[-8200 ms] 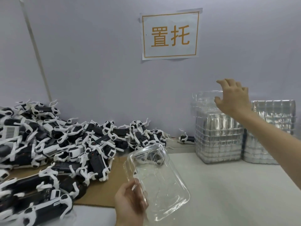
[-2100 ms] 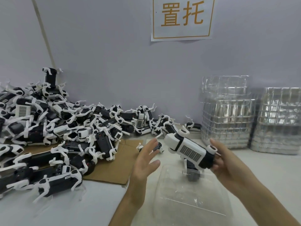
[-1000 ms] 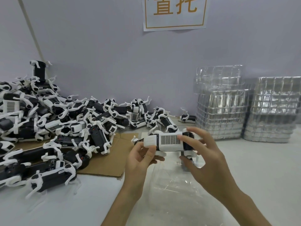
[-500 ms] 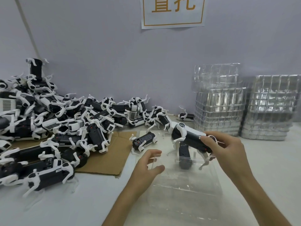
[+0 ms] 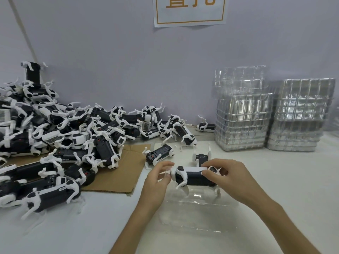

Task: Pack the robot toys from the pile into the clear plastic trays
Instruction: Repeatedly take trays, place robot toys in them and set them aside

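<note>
**A:** How much room is there around the clear tray (image 5: 198,213)?

**B:** To the tray's right, white table (image 5: 293,189) runs back to two stacks of trays (image 5: 242,123), which stand behind and to the right of it against the wall. To the tray's left, a cardboard sheet (image 5: 119,173) ends with its near corner close to the tray's edge. The pile of toys (image 5: 64,129) lies further left. A loose toy (image 5: 159,154) sits just behind the tray's left corner, and a second loose toy (image 5: 201,158) behind its middle.

**A:** And the robot toy?

**B:** The robot toy (image 5: 194,177) is over the tray's far half, level, legs down. I cannot tell whether its feet touch the plastic.

**A:** The hands?

**B:** The right hand (image 5: 231,180) reaches in from the tray's right, fingers across the toy's back and thumb on its near side, gripping its right end. The left hand (image 5: 156,182) comes from the tray's left, its curled fingertips pinching the toy's left end.
</note>
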